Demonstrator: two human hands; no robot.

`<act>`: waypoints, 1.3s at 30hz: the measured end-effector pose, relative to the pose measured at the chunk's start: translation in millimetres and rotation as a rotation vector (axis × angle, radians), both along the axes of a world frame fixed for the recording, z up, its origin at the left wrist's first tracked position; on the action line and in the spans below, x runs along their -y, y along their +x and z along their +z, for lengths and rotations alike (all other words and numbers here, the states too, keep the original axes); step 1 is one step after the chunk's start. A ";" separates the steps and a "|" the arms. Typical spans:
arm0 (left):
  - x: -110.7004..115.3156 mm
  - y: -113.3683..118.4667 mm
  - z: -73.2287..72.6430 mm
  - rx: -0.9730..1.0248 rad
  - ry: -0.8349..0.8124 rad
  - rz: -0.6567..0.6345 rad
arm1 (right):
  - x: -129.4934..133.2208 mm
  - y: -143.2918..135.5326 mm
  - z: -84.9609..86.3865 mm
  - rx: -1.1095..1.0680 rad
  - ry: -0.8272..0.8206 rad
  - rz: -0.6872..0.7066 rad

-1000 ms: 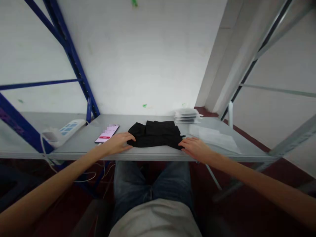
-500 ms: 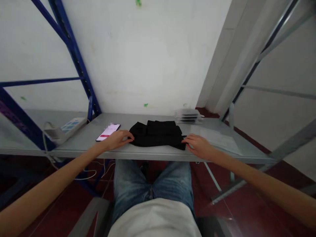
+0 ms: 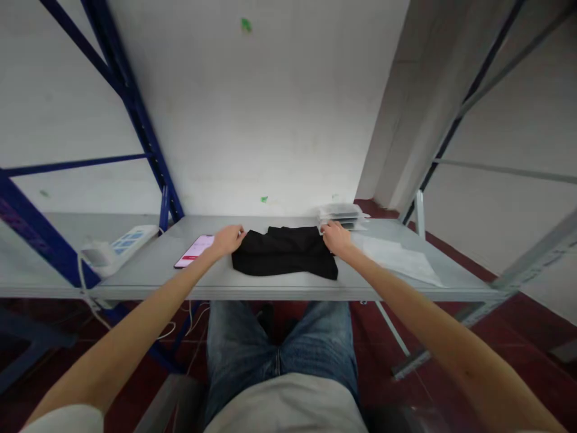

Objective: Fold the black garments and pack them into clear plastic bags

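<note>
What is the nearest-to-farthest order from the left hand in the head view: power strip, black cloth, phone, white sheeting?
1. Black cloth: directly at the left hand, to its right.
2. Phone: close on the left.
3. Power strip: farther left.
4. White sheeting: far right, past the cloth.

Matt black cloth (image 3: 285, 252); smooth grey tabletop (image 3: 270, 292); glossy phone (image 3: 195, 251).

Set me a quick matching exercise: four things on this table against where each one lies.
Things:
1. phone
2. black cloth
3. stacked packets
4. power strip

Places:
A. between both hands
B. far left, beside the blue frame
C. just left of the left hand, screen lit
D. near the wall, beyond the right hand

Pairs: 1-C, 2-A, 3-D, 4-B
</note>
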State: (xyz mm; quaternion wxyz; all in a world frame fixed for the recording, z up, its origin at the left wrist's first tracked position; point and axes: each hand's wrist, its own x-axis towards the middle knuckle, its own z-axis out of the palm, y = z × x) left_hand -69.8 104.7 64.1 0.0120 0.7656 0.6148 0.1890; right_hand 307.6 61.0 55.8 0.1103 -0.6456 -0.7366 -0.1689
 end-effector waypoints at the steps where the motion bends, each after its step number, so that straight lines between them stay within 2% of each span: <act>1: 3.5 0.4 -4.7 -0.017 0.001 0.015 | 1.1 -2.0 -4.0 0.004 0.018 -0.010; 3: 10.8 -1.8 -11.6 -0.064 0.001 0.044 | 5.8 -5.2 -7.6 -0.001 0.070 -0.002; 6: 16.4 -9.2 -15.3 -0.123 -0.015 0.056 | 16.0 -15.1 -3.2 -0.010 0.144 0.051; 9: 13.6 -14.6 -15.2 -0.117 -0.061 0.049 | 27.4 -41.2 2.2 -0.044 0.165 0.148; 11: 9.8 -15.6 -15.0 -0.102 -0.078 0.035 | 32.9 -66.5 0.1 -0.090 0.151 0.271; 14: 5.6 -15.9 -13.7 -0.067 -0.053 -0.001 | 31.1 -102.7 -13.7 -0.157 0.106 0.457; 17: 4.2 -19.0 -10.3 -0.011 0.008 -0.032 | 17.6 -120.9 -33.7 -0.209 -0.046 0.450; 20: 3.5 -25.9 -7.0 0.062 0.027 -0.056 | 3.7 -119.2 -49.1 -0.265 -0.197 0.362; 22: 2.6 -30.2 -6.6 0.143 -0.023 -0.076 | -1.2 -113.4 -53.9 -0.273 -0.242 0.356; 26: 0.1 -33.8 -11.0 0.486 -0.166 -0.090 | -2.3 -107.4 -53.9 -0.268 -0.299 0.373; 29: -1.1 -35.7 -14.5 0.697 -0.206 -0.066 | -1.8 -107.6 -50.7 -0.275 -0.311 0.362; 33: -1.3 -42.8 -14.2 0.667 -0.229 -0.012 | -2.1 -94.4 -45.7 -0.267 -0.323 0.322; 39: 8.7 -46.7 -2.0 0.576 -0.287 0.048 | 1.0 -52.7 -47.2 -0.214 -0.148 0.190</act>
